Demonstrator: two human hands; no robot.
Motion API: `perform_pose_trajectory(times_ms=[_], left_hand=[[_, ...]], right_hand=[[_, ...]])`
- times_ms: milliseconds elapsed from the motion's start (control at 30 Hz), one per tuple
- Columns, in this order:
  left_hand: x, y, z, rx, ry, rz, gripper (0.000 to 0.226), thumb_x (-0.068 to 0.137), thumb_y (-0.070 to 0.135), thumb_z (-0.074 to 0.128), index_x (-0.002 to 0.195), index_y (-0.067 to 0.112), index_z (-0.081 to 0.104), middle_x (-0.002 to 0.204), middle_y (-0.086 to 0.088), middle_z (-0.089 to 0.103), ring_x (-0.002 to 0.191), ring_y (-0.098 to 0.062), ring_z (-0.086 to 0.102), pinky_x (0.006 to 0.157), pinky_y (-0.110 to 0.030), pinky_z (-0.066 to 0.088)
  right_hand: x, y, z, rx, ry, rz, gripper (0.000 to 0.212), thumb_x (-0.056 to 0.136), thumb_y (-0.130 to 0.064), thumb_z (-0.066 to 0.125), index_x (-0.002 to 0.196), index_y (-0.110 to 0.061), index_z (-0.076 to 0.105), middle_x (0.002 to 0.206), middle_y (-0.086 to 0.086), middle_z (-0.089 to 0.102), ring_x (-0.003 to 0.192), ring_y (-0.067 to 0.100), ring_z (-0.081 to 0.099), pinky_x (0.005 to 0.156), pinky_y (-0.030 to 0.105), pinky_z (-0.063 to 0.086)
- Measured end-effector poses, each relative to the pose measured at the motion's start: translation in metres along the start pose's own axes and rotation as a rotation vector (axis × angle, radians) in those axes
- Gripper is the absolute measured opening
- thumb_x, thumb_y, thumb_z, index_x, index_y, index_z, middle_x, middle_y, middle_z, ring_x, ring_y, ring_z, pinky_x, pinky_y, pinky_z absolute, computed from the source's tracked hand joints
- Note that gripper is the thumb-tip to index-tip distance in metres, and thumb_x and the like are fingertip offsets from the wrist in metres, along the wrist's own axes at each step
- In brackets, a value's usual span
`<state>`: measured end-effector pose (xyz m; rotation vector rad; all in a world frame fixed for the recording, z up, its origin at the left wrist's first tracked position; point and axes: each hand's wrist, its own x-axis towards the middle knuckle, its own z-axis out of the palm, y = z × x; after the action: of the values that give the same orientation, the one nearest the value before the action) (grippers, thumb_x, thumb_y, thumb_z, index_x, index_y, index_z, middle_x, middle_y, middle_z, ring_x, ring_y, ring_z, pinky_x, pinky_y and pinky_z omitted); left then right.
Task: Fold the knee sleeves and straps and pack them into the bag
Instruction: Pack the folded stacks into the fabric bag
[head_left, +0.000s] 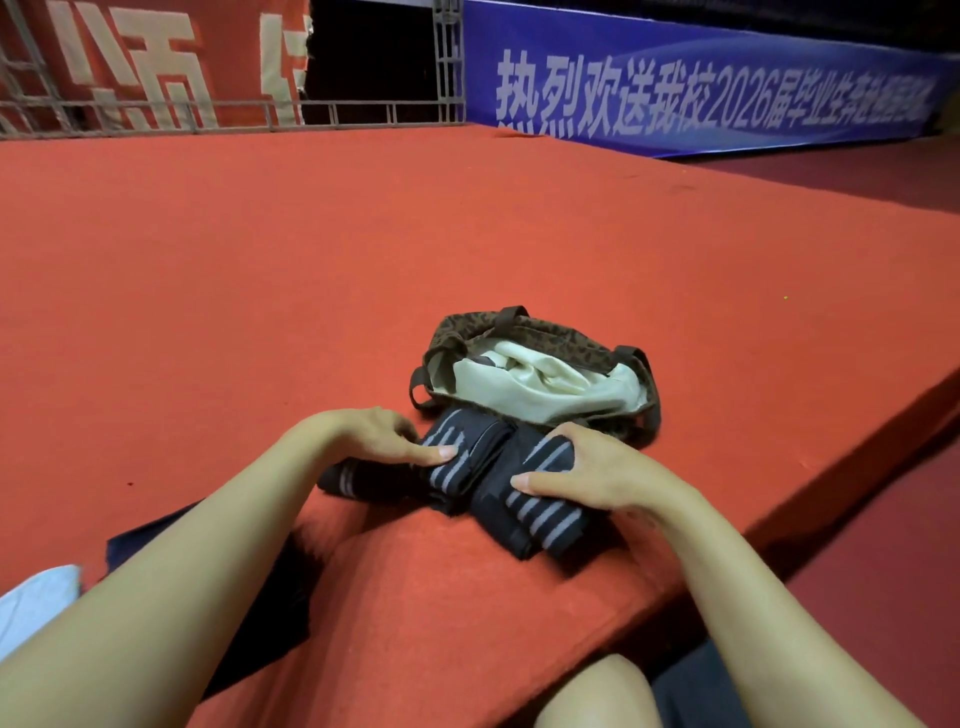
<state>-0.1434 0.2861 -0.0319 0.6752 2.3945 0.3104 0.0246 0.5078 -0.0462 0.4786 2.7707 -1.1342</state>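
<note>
Red carpeted platform, raised, its edge running off to the right. Person seated at the near end; a bare knee shows at the bottom of the view.

Folded black knee wraps with grey stripes lie in a bundle on the carpet, just in front of the bag and touching its near edge. No brand or label readable on the wraps.

Left hand: fingers curled down onto the left part of the bundle, thumb extended along a striped fold, pressing it.

Right hand: curled over the right part of the bundle, thumb laid across the stripes, fingers wrapped round the far side, gripping it.

Bag: small, dark leopard-type print outside, pale cream lining, mouth gaping open toward the camera, dark handles flopped to either side. Something pale sits inside (cannot tell what).

Writing: blue banner along the far right wall, white characters, reads roughly "热烈欢送我校2026届毕业生…", the tail too blurred to read. Red banner at far left behind a metal railing, large white characters, cropped and unreadable.

A dark cloth lies under the left forearm.
</note>
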Motion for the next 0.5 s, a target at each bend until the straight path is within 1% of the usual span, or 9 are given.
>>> perform_pose_trajectory(times_ms=[33,67,100,167,233,300,367,433,500], left_hand=[[0.003,-0.001,0.000,0.016,0.000,-0.004,0.034,0.092,0.067,0.064,0.107,0.036,0.060,0.110,0.006,0.059,0.102,-0.018,0.057,0.089,-0.028,0.045],[0.007,-0.004,-0.001,0.055,-0.007,-0.022,0.049,0.084,0.079,0.062,0.109,0.037,0.060,0.117,0.004,0.056,0.109,-0.020,0.056,0.097,-0.032,0.046],[0.010,-0.006,-0.002,0.099,-0.025,-0.037,0.066,0.076,0.090,0.058,0.116,0.037,0.060,0.127,0.000,0.051,0.120,-0.025,0.054,0.106,-0.037,0.044],[0.016,-0.007,-0.001,0.179,-0.045,-0.061,0.093,0.068,0.098,0.050,0.135,0.033,0.054,0.141,-0.006,0.038,0.135,-0.032,0.047,0.118,-0.046,0.037],[0.023,-0.007,0.001,0.186,-0.041,-0.058,0.106,0.063,0.101,0.046,0.143,0.031,0.049,0.146,-0.007,0.033,0.139,-0.034,0.044,0.120,-0.050,0.035],[0.029,-0.011,0.005,0.169,-0.027,-0.053,0.113,0.057,0.106,0.044,0.143,0.033,0.047,0.148,-0.006,0.031,0.140,-0.035,0.042,0.120,-0.052,0.033],[0.034,-0.016,0.012,0.164,0.006,-0.062,0.108,0.058,0.106,0.043,0.141,0.037,0.046,0.149,-0.003,0.030,0.142,-0.037,0.035,0.121,-0.054,0.030],[0.038,-0.021,0.020,0.145,0.036,-0.056,0.102,0.061,0.106,0.042,0.137,0.038,0.046,0.150,-0.002,0.029,0.140,-0.036,0.030,0.121,-0.054,0.027],[0.038,-0.024,0.024,0.130,0.044,-0.046,0.104,0.057,0.108,0.038,0.135,0.039,0.045,0.149,-0.001,0.028,0.137,-0.033,0.029,0.120,-0.054,0.026]], right_hand=[[-0.002,-0.002,-0.007,-0.054,0.051,0.018,0.054,0.076,-0.061,0.083,0.112,-0.027,0.063,0.105,-0.016,0.068,0.092,0.001,0.065,0.083,0.023,0.054],[-0.004,-0.005,-0.014,-0.099,0.095,0.036,0.060,0.074,-0.065,0.082,0.116,-0.027,0.061,0.111,-0.016,0.065,0.099,0.005,0.065,0.085,0.026,0.053],[-0.005,-0.007,-0.021,-0.142,0.125,0.055,0.066,0.074,-0.067,0.081,0.122,-0.027,0.059,0.117,-0.014,0.061,0.105,0.009,0.063,0.086,0.028,0.050],[-0.008,-0.012,-0.033,-0.221,0.143,0.069,0.070,0.076,-0.067,0.078,0.129,-0.027,0.056,0.120,-0.010,0.059,0.107,0.013,0.060,0.083,0.028,0.046],[-0.010,-0.010,-0.044,-0.251,0.156,0.046,0.064,0.078,-0.067,0.077,0.126,-0.029,0.058,0.116,-0.010,0.064,0.102,0.012,0.062,0.081,0.029,0.048],[-0.011,-0.010,-0.055,-0.171,0.203,-0.013,0.053,0.079,-0.066,0.077,0.118,-0.032,0.063,0.106,-0.008,0.070,0.094,0.012,0.067,0.080,0.034,0.055],[0.000,-0.009,-0.065,0.058,0.287,-0.066,0.041,0.079,-0.059,0.080,0.108,-0.032,0.070,0.096,-0.007,0.076,0.088,0.012,0.073,0.078,0.036,0.059],[0.021,-0.009,-0.074,0.271,0.355,-0.098,0.028,0.083,-0.048,0.082,0.102,-0.027,0.075,0.093,-0.005,0.078,0.086,0.012,0.075,0.077,0.033,0.059],[0.046,-0.012,-0.081,0.457,0.399,-0.117,0.024,0.087,-0.040,0.081,0.100,-0.020,0.076,0.092,-0.002,0.078,0.086,0.016,0.075,0.074,0.031,0.058]])
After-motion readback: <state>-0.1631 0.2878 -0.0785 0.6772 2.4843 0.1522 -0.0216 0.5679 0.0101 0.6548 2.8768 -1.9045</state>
